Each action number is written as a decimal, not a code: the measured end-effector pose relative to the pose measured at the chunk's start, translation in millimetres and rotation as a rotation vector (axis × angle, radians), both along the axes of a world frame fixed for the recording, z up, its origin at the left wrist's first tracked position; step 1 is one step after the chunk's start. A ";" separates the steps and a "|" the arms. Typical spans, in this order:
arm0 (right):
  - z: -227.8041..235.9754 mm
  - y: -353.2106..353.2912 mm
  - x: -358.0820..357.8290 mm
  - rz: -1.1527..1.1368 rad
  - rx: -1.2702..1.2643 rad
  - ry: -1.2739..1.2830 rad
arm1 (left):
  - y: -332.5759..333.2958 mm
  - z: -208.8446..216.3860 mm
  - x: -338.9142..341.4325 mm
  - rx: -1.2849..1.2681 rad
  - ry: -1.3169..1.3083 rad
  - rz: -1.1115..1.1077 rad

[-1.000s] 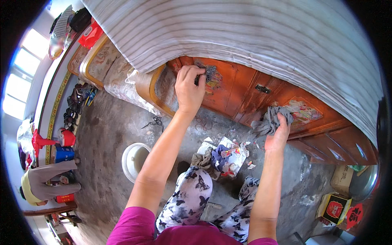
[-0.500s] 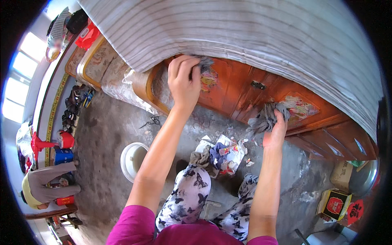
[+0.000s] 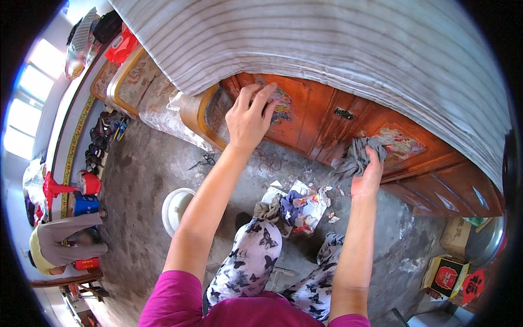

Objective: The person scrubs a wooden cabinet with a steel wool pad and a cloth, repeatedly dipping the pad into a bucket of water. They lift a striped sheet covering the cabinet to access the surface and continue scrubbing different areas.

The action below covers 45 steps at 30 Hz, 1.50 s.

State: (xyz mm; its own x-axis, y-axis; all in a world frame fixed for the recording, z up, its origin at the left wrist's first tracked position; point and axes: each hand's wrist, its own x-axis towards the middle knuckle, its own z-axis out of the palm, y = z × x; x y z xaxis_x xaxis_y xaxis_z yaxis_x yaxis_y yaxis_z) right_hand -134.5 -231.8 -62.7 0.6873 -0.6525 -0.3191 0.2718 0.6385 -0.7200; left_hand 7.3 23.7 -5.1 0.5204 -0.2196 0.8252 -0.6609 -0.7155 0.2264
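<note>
My left hand (image 3: 248, 121) reaches to the left door of a red-brown wooden cabinet (image 3: 318, 109). Its fingers are bent and apart, with the tips at a torn, colourful picture (image 3: 281, 106) on the panel; I make out nothing held in them. Farther right, my right hand (image 3: 369, 173) grips a crumpled grey rag (image 3: 353, 158), its thumb along the rag's edge. The rag lies against the right door, beside a second worn, partly peeled picture (image 3: 402, 144). Between the two doors sits a dark metal latch (image 3: 344, 113).
A striped cloth (image 3: 327, 38) hangs over the cabinet top. Crumpled rags and scraps (image 3: 297, 207) lie on the concrete floor before my knees, with a white bucket (image 3: 173, 212) to their left. A patterned sofa (image 3: 158, 117) adjoins the cabinet. Another person (image 3: 60, 242) bends over at far left.
The dark grey tuft seen at my left fingertips earlier no longer shows there. Those fingers have spread and shifted slightly, uncovering more of the left picture. My right hand and its rag stay nearly still.
</note>
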 end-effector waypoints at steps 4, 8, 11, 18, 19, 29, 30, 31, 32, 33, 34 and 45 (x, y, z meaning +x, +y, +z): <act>0.1 3.3 2.7 -0.012 0.005 -0.008 | 5.5 -0.6 6.3 0.106 -0.104 -0.006; -1.9 1.6 4.4 -0.010 -0.003 -0.010 | 8.5 -12.6 8.0 0.181 -0.064 -0.051; 13.6 9.8 1.5 -0.040 0.011 0.065 | -1.9 -6.3 5.4 -0.029 -0.058 -0.014; -6.6 -0.7 2.4 0.007 0.011 0.019 | 0.2 -3.4 15.1 0.058 -0.072 -0.033; -6.3 -0.5 2.2 0.008 0.013 0.017 | 0.1 -1.8 13.1 0.078 -0.060 -0.041; 7.7 6.6 3.8 -0.066 -0.011 0.060 | -3.1 9.5 18.8 0.076 -0.157 -0.040; 6.4 5.8 4.4 -0.047 -0.011 0.045 | -3.6 12.0 17.7 0.076 -0.167 -0.031; 3.8 4.1 3.1 -0.029 -0.013 0.037 | -4.8 13.1 15.5 0.075 -0.170 -0.023; 2.0 3.1 1.7 -0.010 -0.015 0.029 | -4.9 15.2 15.8 0.102 -0.174 -0.036; 1.2 2.2 0.2 -0.017 -0.009 0.045 | -4.0 17.8 17.5 0.130 -0.179 -0.048; 5.3 3.3 0.7 -0.020 0.000 0.056 | -2.0 19.8 18.8 0.161 -0.187 -0.057; -1.8 3.4 5.4 -0.028 -0.021 0.018 | 30.6 -35.1 -10.0 0.192 0.080 -0.065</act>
State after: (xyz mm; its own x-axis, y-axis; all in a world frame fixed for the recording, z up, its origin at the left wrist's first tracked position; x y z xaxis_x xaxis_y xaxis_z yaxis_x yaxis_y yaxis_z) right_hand -129.1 -228.4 -64.5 0.6633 -0.6779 -0.3171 0.2765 0.6157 -0.7378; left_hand -2.7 54.3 -40.2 0.5620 -0.4042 0.7217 -0.6924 -0.7072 0.1431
